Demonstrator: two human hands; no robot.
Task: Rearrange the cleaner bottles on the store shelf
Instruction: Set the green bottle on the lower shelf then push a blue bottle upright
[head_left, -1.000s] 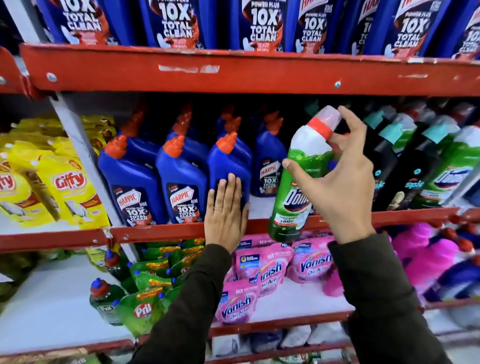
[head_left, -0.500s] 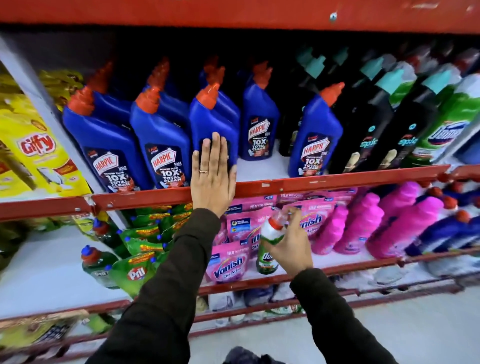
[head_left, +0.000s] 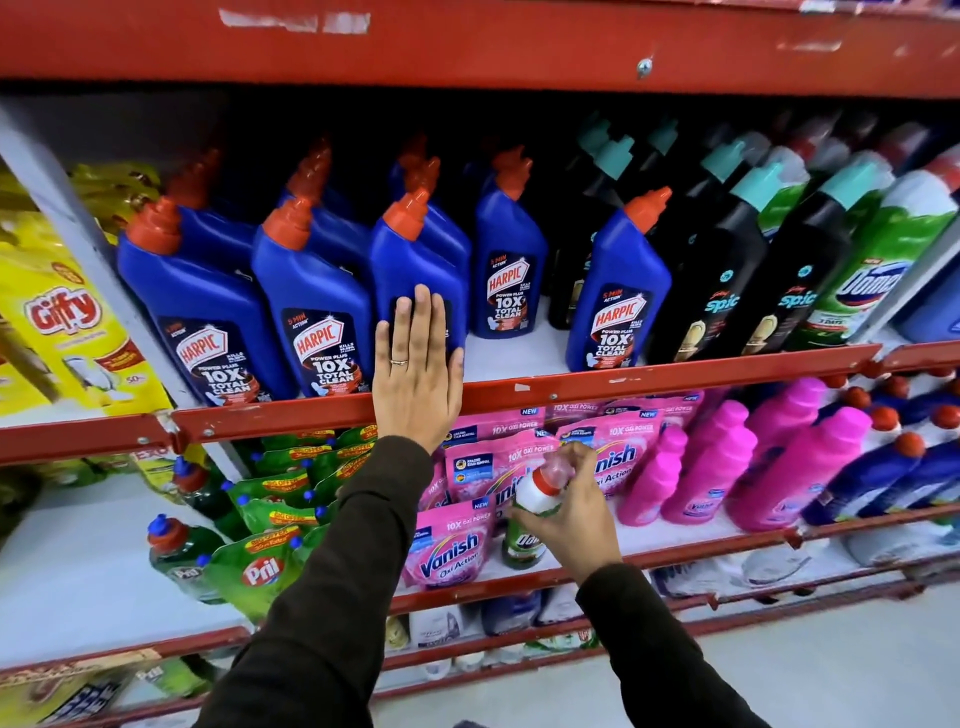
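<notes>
My right hand (head_left: 574, 512) grips the green Domex bottle (head_left: 524, 540) by its white neck, low at 6 o'clock, in front of the Vanish pouches (head_left: 452, 551). My left hand (head_left: 418, 374) lies flat and open on a blue Harpic bottle (head_left: 415, 270), grasping nothing. Step looks like mid-relocation. Next, probably: carry it to 2 o'clock beside the other Domex bottle (head_left: 883, 260), clearing the red shelf rail (head_left: 675, 374).
</notes>
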